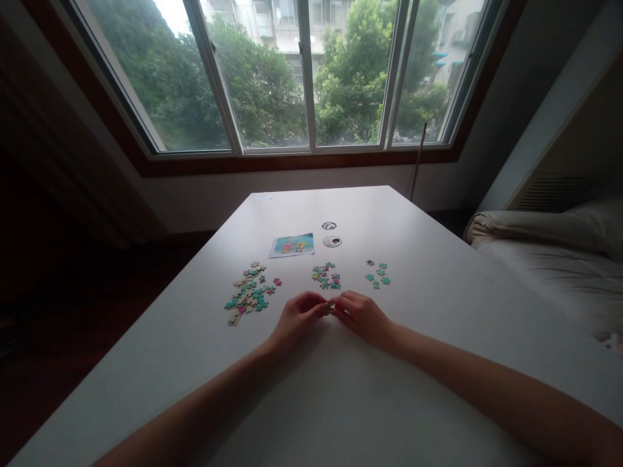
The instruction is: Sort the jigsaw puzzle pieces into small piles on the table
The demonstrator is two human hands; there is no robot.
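Note:
My left hand point(300, 314) and my right hand point(361, 314) meet on the white table point(438, 272), fingertips pinched together on a small jigsaw piece point(331, 306) between them. Beyond the hands lie three groups of loose puzzle pieces: a large pile point(250, 292) at the left, a small cluster point(326, 275) in the middle and a few teal pieces point(378, 273) at the right. A small reference picture point(292, 245) lies flat farther back.
Two small round items point(331, 240) sit behind the middle cluster. A wide window point(302, 71) fills the far wall. A thin stick point(416, 162) leans at the table's far right corner. A bed with pale bedding point(549, 259) stands to the right.

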